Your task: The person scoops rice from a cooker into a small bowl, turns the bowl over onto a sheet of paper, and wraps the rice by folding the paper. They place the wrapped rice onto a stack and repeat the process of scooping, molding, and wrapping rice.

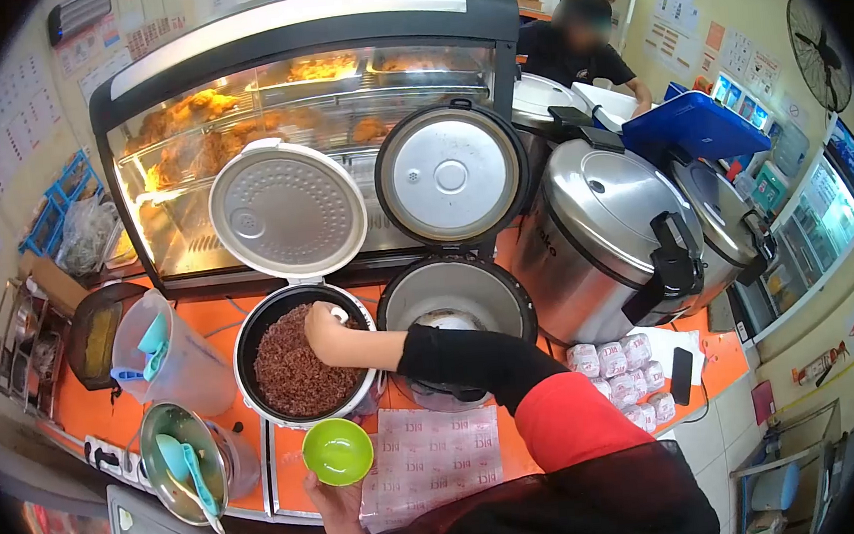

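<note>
My left hand (337, 505) is closed on a shiny lime-green bowl (338, 452), held at the front edge of the counter with no rice visible in it. My right hand (330, 337) reaches into an open rice cooker full of reddish-brown rice (290, 368). Its fingers are closed around a white-handled utensil (340, 315); only a small white end shows, and the rest is hidden by the hand. Below the cooker lies a sheet of printed wrapping paper (437, 452), just right of the bowl. My right forearm passes over a second open cooker (449, 295).
Wrapped rice packs (615, 361) and a phone (681, 375) lie at the right, below large steel cookers (611, 242). Tubs holding blue utensils (179, 372) stand at the left. A heated display case (302, 86) fills the back. Another person (580, 44) is behind the cookers.
</note>
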Demonstrator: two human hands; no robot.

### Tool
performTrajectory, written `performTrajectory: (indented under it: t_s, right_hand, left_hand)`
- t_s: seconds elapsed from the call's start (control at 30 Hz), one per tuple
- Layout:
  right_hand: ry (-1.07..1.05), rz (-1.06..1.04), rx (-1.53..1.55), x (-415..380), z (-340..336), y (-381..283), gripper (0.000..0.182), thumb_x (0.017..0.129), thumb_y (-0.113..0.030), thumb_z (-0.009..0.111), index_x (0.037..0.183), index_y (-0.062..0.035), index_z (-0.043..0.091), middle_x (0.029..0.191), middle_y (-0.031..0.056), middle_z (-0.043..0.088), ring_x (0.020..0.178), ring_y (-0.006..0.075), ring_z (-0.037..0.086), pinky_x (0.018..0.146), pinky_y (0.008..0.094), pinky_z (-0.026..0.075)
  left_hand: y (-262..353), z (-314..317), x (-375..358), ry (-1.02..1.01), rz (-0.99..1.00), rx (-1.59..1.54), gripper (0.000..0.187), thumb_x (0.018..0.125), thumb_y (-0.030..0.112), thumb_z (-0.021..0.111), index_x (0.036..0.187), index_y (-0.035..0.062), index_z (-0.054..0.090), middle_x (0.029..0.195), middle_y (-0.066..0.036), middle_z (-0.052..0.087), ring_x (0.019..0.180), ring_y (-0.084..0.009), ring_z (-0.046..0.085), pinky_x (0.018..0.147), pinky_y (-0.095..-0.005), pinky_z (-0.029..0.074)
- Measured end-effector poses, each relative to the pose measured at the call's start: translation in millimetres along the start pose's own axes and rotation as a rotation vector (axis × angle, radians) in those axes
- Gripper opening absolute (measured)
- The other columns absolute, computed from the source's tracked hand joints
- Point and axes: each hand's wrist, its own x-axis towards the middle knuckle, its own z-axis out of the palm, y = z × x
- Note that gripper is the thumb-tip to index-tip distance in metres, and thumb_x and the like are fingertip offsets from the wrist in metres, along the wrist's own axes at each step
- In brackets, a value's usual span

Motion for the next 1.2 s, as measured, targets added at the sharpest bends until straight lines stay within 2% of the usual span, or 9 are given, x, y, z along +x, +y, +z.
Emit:
performTrajectory:
  t_s: [0.2,0.27,0.37,0.5,0.77,0.93,0.97,1.0,1.2]
  right_hand:
    - [-0.254,-0.226,0.017,-18.1,-40.8,27.8,0.025,0.073,-0.025,0.059,0.089,-0.0084,0.069,0.089,0.0091,0.066,0.083,0.0249,0.062,0.062,0.0452,0.044]
    - [-0.014,0.067,-0.063,24.1,-10.7,23.5,0.025,0.076,-0.024,0.056,0.091,-0.0086,0.069,0.090,0.0088,0.067,0.083,0.0257,0.062,0.068,0.0464,0.043]
    - [0.207,0.067,-0.147,52.9,29.2,27.3,0.025,0.078,-0.022,0.054,0.093,-0.0093,0.069,0.094,0.0103,0.066,0.084,0.0277,0.061,0.078,0.0504,0.042]
    - [-0.098,0.155,0.002,43.2,13.5,16.8,0.018,0.077,-0.019,0.057,0.087,-0.0147,0.070,0.082,0.0003,0.067,0.073,0.0198,0.063,0.048,0.0358,0.039]
    - [-0.033,-0.270,-0.051,18.0,7.1,16.3,0.018,0.072,-0.018,0.058,0.084,-0.0126,0.071,0.087,0.0079,0.067,0.073,0.0224,0.063,0.051,0.0433,0.041]
    - [0.003,0.176,0.131,48.1,-26.3,31.8,0.023,0.074,-0.025,0.060,0.090,-0.0121,0.070,0.088,0.0044,0.068,0.081,0.0235,0.064,0.066,0.0443,0.044]
    - [0.013,0.204,0.187,79.0,-3.1,20.9,0.020,0.073,-0.024,0.061,0.088,-0.0133,0.070,0.084,0.0029,0.067,0.076,0.0215,0.063,0.064,0.0424,0.043]
    - [0.105,0.252,0.139,81.5,4.8,15.2,0.006,0.067,-0.022,0.063,0.064,-0.0169,0.062,0.055,-0.0040,0.051,0.049,0.0170,0.050,0.049,0.0366,0.034]
    - [0.059,0.191,0.253,74.7,18.5,-2.5,0.018,0.071,-0.019,0.062,0.086,-0.0126,0.069,0.075,0.0024,0.064,0.068,0.0188,0.059,0.055,0.0378,0.039]
  left_hand:
    - [1.4,2.9,-2.5,-0.013,-0.012,0.021,0.071,0.076,0.045,0.057,0.131,0.0066,0.036,0.127,-0.020,0.043,0.112,-0.0408,0.047,0.086,-0.0548,0.046]
    - [0.2,9.0,-1.9,0.001,-0.019,0.033,0.072,0.074,0.046,0.058,0.131,0.0073,0.035,0.127,-0.019,0.043,0.114,-0.0378,0.046,0.086,-0.0549,0.045]
    - [-3.5,9.7,-3.7,0.018,-0.027,0.060,0.074,0.073,0.048,0.058,0.132,0.0081,0.035,0.128,-0.018,0.043,0.116,-0.0342,0.046,0.087,-0.0537,0.044]
    - [-1.3,10.7,-6.0,0.003,-0.069,0.010,0.069,0.075,0.043,0.058,0.129,0.0042,0.038,0.128,-0.014,0.045,0.115,-0.0282,0.046,0.095,-0.0429,0.039]
    - [-0.7,17.5,-2.7,-0.017,-0.070,0.038,0.070,0.071,0.040,0.061,0.129,0.0060,0.040,0.127,-0.012,0.046,0.116,-0.0277,0.045,0.098,-0.0431,0.037]
    - [-3.1,7.3,-1.9,0.049,-0.041,0.069,0.071,0.073,0.050,0.055,0.130,0.0107,0.039,0.128,-0.016,0.044,0.109,-0.0385,0.049,0.078,-0.0527,0.047]
    - [-2.7,8.8,-3.2,0.086,-0.056,0.033,0.069,0.074,0.049,0.055,0.129,0.0103,0.040,0.127,-0.015,0.044,0.107,-0.0393,0.050,0.075,-0.0517,0.048]
    - [-2.0,12.0,-5.0,0.108,-0.060,0.028,0.070,0.074,0.049,0.055,0.129,0.0102,0.039,0.128,-0.016,0.044,0.107,-0.0393,0.050,0.076,-0.0516,0.048]
    - [-5.5,24.4,-11.2,0.104,-0.085,0.111,0.072,0.073,0.050,0.056,0.130,0.0094,0.038,0.128,-0.016,0.044,0.108,-0.0393,0.049,0.079,-0.0514,0.047]
